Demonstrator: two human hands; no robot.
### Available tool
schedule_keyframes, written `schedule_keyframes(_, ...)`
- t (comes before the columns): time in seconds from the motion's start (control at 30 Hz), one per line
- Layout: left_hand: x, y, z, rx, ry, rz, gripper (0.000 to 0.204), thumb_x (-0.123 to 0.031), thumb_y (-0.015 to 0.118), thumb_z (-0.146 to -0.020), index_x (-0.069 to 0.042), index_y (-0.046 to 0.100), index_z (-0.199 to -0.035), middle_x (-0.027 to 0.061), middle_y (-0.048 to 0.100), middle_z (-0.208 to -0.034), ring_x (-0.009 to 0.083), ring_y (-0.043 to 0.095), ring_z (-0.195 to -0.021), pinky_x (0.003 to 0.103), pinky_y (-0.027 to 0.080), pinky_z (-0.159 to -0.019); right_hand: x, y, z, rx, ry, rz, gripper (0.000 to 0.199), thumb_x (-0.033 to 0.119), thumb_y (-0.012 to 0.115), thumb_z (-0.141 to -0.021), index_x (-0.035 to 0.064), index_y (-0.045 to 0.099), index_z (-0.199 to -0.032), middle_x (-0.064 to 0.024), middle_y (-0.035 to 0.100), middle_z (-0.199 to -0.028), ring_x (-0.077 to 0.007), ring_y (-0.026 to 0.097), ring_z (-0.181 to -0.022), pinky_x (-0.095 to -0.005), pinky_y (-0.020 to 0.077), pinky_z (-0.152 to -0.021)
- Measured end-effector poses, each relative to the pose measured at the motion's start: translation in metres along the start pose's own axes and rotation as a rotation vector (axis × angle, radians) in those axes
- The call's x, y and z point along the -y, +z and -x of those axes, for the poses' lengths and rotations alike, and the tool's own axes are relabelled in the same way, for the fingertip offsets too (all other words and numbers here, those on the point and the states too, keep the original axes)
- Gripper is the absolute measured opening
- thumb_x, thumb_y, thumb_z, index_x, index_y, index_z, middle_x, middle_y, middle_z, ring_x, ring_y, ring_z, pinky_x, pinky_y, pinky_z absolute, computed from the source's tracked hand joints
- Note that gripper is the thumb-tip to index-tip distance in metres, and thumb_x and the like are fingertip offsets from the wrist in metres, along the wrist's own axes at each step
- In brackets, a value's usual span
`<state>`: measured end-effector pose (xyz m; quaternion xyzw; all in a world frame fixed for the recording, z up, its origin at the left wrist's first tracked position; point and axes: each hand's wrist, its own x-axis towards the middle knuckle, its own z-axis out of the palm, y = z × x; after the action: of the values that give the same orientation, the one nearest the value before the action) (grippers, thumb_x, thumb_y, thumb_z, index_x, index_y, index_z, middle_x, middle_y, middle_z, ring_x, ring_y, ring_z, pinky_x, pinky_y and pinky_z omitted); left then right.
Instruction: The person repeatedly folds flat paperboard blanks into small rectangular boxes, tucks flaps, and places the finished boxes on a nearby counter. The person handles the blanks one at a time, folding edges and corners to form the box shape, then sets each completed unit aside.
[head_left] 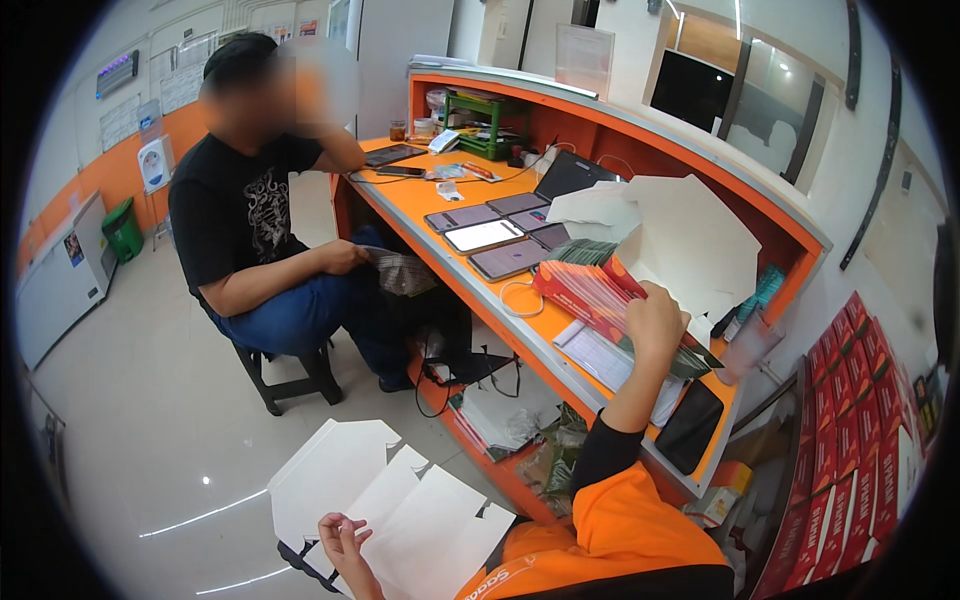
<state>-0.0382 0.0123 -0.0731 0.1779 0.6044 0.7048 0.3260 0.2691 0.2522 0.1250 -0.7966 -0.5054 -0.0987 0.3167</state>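
Observation:
Across my lap lies an unfolded white carton blank (415,520) with slots and flaps, its plain side up. My left hand (345,545) is over its near left part, fingers loosely bent and apart, holding nothing that I can see. My right hand (655,318) reaches over the desk and closes on the edge of a red carton blank (622,275) in a fanned stack of red and green ones. Behind the stack, more blanks show their large white inner side (690,240).
Several phones (483,235) lie on the orange desk (520,185) beside a laptop (572,175). A notepad (590,350) and a black phone (690,425) are near my right arm. Red folded boxes (850,430) are stacked at right. Another person (260,200) sits on a black stool at left.

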Motion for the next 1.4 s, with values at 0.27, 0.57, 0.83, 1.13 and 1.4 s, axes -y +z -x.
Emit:
schedule_keyframes(0.27,0.004,0.0,0.002,0.036,-0.002,-0.016,0.02,-0.023,0.055,-0.085,-0.01,0.05,-0.1,0.0025,0.047,-0.092,0.0172,0.055,-0.085,0.03,0.045,-0.074,0.003,-0.002,-0.008,0.047,0.031,-0.025,0.03,0.017,0.041,-0.075,0.0054,0.068,-0.082,-0.018,0.066,-0.085,-0.0336,0.061,-0.083,-0.0408,0.0342,-0.086)
schedule_keyframes(0.57,0.004,0.001,0.003,0.049,0.004,-0.051,0.02,-0.022,0.055,-0.086,-0.009,0.05,-0.1,0.003,0.047,-0.092,0.0175,0.055,-0.085,0.03,0.044,-0.075,0.001,0.009,-0.016,-0.075,0.044,-0.048,0.032,0.017,0.041,-0.078,0.0066,0.068,-0.091,-0.0176,0.066,-0.086,-0.032,0.061,-0.085,-0.0418,0.0351,-0.086)
schedule_keyframes(0.83,0.009,-0.002,0.002,0.072,-0.014,-0.072,0.021,-0.021,0.054,-0.086,-0.008,0.05,-0.101,0.0031,0.048,-0.09,0.0172,0.056,-0.085,0.029,0.044,-0.076,0.004,-0.023,-0.006,-0.305,-0.03,-0.157,0.035,0.007,0.047,-0.075,0.0076,0.066,-0.105,-0.014,0.065,-0.08,-0.0261,0.056,-0.088,-0.0365,0.0307,-0.091)
schedule_keyframes(1.13,0.012,-0.006,0.002,0.088,-0.013,-0.117,0.021,-0.021,0.054,-0.086,-0.007,0.051,-0.102,0.0035,0.049,-0.092,0.0177,0.056,-0.086,0.03,0.044,-0.077,0.01,-0.014,-0.007,-0.133,-0.015,-0.056,0.038,0.004,0.05,-0.072,0.0108,0.066,-0.106,-0.0107,0.067,-0.089,-0.0257,0.055,-0.091,-0.0363,0.0276,-0.092)
schedule_keyframes(1.4,0.015,-0.008,0.003,0.105,-0.016,-0.141,0.025,-0.023,0.055,-0.087,-0.007,0.051,-0.105,0.0044,0.049,-0.095,0.0185,0.056,-0.088,0.031,0.044,-0.079,0.019,-0.008,-0.019,-0.184,-0.035,-0.088,0.041,0.002,0.055,-0.072,0.0161,0.066,-0.108,-0.006,0.066,-0.094,-0.0255,0.053,-0.093,-0.0369,0.0279,-0.09)
